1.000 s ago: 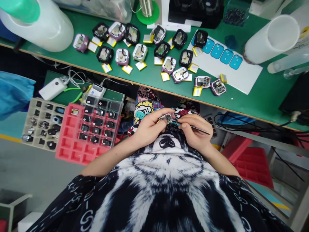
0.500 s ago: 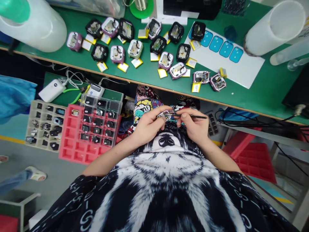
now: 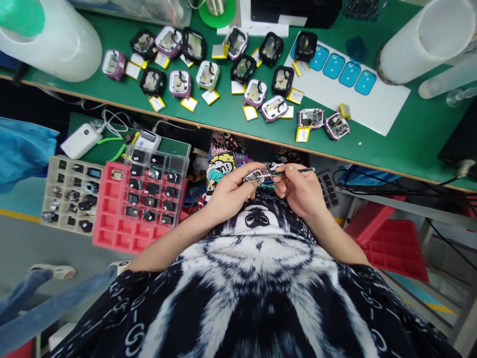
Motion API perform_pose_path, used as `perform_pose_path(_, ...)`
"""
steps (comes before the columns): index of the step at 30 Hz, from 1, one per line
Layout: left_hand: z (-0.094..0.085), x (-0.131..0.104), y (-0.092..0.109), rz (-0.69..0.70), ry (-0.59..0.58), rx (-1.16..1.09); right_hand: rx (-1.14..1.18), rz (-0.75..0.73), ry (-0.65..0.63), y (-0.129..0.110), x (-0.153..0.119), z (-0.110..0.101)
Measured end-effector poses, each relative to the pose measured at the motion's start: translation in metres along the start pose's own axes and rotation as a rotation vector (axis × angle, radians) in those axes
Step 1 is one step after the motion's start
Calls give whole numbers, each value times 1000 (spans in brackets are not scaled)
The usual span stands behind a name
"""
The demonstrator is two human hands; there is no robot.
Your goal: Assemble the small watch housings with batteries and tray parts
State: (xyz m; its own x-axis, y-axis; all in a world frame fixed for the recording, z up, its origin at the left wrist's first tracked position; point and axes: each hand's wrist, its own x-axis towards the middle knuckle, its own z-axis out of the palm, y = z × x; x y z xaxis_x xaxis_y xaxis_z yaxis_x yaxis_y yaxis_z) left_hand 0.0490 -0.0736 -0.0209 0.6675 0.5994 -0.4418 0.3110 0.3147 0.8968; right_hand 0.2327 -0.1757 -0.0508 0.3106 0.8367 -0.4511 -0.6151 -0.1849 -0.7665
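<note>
Over my lap, my left hand (image 3: 233,194) is closed on a small watch case (image 3: 254,176) with electronics showing inside. My right hand (image 3: 301,191) pinches a thin pen-like tool (image 3: 278,174), whose tip reaches the case. On the green bench (image 3: 231,109) beyond my hands lie several open watch cases in black, purple and pale green, with small flat batteries beside them. The two nearest my hands, a white-rimmed case (image 3: 310,118) and a purple one (image 3: 337,125), show circuit boards.
Left of my lap are a red tray (image 3: 108,211), a clear tray (image 3: 151,186) of black parts and a beige compartment tray (image 3: 69,194). A white bottle (image 3: 52,44) stands on the bench. Another person's legs (image 3: 55,301) show at lower left. Cables hang at right.
My right hand has turned and opened its palm more, with the tool now less tilted down to the right. At lower left the other person's legs have come further into view.
</note>
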Motion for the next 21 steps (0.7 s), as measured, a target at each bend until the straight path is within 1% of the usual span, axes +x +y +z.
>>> perform_pose_path(2, -1, 0, 0, -25, 3, -38, -95, -98, -8, -4, -5, -3)
perform_pose_path(5, -2, 1, 0, -32, 26, -49, -303, -241, -36, -12, -13, -6)
perform_pose_path(7, -2, 0, 1, -38, 37, -55, -422, -290, -52, -17, -18, -5)
perform_pose_path(9, -2, 0, 1, -43, 41, -63, -491, -317, -53, -19, -20, -3)
perform_pose_path(14, -3, 1, 2, -58, 37, -62, -565, -364, -9, -19, -21, 3)
perform_pose_path(17, -3, 1, 3, -63, 39, -57, -590, -380, 0, -17, -21, 3)
perform_pose_path(19, -3, 0, 4, -70, 48, -69, -535, -325, -19, -15, -18, 1)
perform_pose_path(21, -3, 0, 5, -74, 46, -94, -427, -240, -50, -13, -14, -3)
